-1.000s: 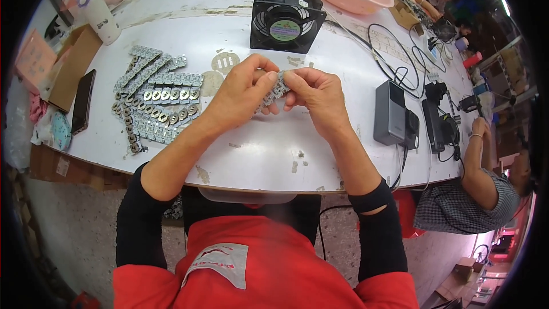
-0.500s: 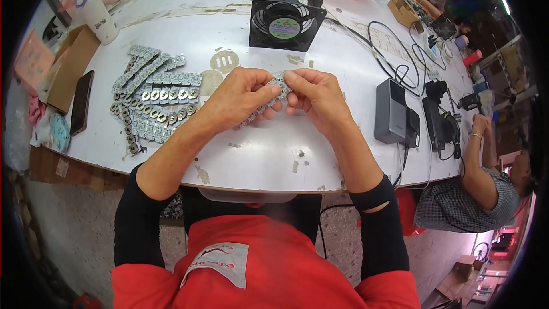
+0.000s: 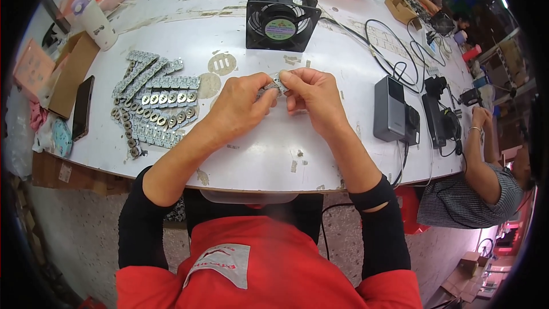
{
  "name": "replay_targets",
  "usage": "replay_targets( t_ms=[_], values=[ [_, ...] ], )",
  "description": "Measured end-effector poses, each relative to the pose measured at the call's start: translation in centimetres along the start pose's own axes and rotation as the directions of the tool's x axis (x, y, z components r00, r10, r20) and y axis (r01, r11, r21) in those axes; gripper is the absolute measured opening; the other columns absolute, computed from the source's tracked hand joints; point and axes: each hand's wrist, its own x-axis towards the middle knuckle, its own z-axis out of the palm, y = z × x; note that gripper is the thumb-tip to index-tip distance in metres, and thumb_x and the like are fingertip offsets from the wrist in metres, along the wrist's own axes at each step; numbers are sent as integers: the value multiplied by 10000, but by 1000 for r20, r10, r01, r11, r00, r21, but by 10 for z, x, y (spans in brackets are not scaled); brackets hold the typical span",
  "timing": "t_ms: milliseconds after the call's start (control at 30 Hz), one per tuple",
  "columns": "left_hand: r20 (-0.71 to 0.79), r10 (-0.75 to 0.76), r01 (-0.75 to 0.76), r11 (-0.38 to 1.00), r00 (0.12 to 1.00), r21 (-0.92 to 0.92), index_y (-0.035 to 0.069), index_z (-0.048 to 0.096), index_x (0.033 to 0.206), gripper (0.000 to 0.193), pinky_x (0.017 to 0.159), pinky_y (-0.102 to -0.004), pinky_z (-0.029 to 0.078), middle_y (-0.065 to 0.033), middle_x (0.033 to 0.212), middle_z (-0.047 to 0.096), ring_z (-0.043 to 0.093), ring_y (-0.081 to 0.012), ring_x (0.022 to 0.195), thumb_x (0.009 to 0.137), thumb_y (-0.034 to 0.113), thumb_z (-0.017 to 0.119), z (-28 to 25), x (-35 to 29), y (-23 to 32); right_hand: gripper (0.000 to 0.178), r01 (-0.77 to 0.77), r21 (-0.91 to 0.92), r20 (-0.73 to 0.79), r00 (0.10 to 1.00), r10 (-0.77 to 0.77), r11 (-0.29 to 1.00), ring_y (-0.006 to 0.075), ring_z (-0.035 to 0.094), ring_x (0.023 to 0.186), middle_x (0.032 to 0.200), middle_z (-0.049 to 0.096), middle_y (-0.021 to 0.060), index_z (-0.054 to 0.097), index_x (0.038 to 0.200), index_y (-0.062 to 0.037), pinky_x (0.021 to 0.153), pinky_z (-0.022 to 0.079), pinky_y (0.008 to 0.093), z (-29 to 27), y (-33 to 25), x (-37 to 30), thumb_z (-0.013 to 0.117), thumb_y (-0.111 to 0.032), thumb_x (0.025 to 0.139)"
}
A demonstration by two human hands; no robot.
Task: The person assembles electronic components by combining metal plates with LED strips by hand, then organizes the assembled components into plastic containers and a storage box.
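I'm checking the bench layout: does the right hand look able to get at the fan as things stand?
Probably yes: nothing stands between the right hand and the fan just beyond, though that hand is pinching a grey strip.

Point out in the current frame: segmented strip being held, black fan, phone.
Segmented strip (image 3: 277, 83): head view, on its short exposed stretch.
Black fan (image 3: 279, 29): head view, on its round hub.
Phone (image 3: 83, 107): head view, middle of its dark face.
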Motion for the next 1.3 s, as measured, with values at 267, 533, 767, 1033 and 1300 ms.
replay_targets(
  t_ms=[267, 533, 767, 1033, 1300],
  values=[
    [-152, 169, -135, 969, 974, 208, -36, 538, 1063, 231, 546, -271, 495, -126, 722, 655, 636, -173, 589, 860, 73, 546, 7, -2, -3, 211, -11, 18, -41, 999, 12, 1000, 87, 527, 444, 626, 567, 50, 607, 771, 17, 390, 445, 216, 3, 3, 1, 654, -183, 818],
    [-246, 262, -172, 926, 933, 335, -18, 546, 997, 185, 552, -353, 494, -166, 699, 637, 637, -307, 618, 820, 36, 561, 17, -1, -6, 232, 71, -78, -64, 995, -76, 994, 81, 523, 440, 615, 573, 54, 606, 775, 46, 384, 438, 214, 6, 6, 0, 647, -179, 817],
    [-288, 303, -190, 913, 908, 361, -22, 517, 917, 135, 567, -460, 481, -216, 648, 589, 600, -395, 621, 808, 54, 539, 19, -3, -2, 226, 126, -148, -74, 988, -138, 981, 77, 517, 442, 614, 572, 53, 613, 768, 49, 383, 429, 213, 10, 5, -4, 642, -170, 814],
    [-217, 196, -151, 967, 956, 205, -27, 545, 986, 152, 539, -305, 479, -146, 699, 642, 623, -209, 581, 855, 49, 528, 13, -3, 2, 197, -65, 90, -28, 997, 68, 994, 96, 526, 434, 623, 576, 60, 607, 747, 33, 390, 448, 227, -2, 2, 0, 656, -151, 797],
    [-201, 158, -119, 973, 967, 197, -45, 534, 973, 158, 518, -270, 470, -123, 703, 645, 613, -162, 558, 861, 65, 523, 16, -1, -4, 209, 82, -73, -93, 992, -88, 994, 86, 505, 406, 622, 585, 64, 609, 766, 45, 371, 428, 217, 7, 10, 1, 672, -154, 783]
  ],
)
